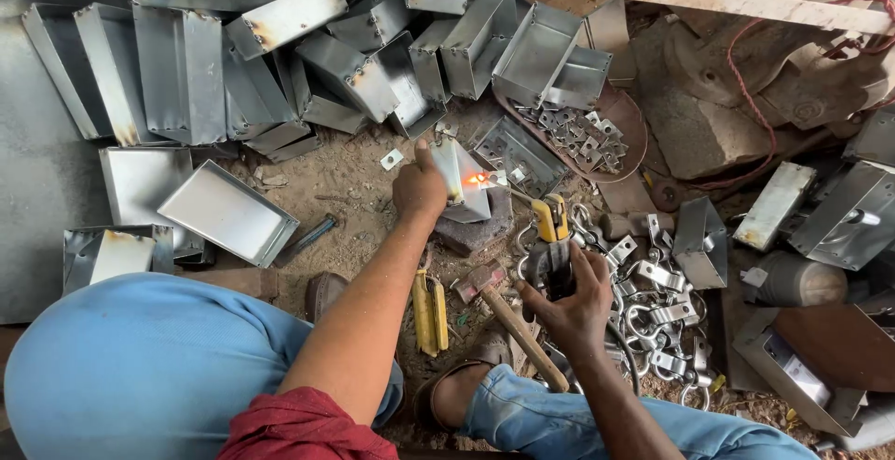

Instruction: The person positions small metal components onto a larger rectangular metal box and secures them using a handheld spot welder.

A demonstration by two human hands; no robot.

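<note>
Dirt floor [345,180]: left hand [419,188] gripping metal box [463,180], bare skin beside arc [477,178] at 3 o'clock—burn risk; right hand [569,306] clenching electrode holder [552,236].

A heap of grey sheet-metal boxes [280,59] lies across the dirt ground [345,180]. A wooden-handled hammer [508,315] rests beside a yellow-handled tool [430,313]. Metal clamps [653,315] pile at the right, and small brackets [583,136] fill a rusty round tray [637,124].

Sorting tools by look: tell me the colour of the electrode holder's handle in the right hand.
Yellow and black electrode holder, gripped by the right hand; head view.
</note>
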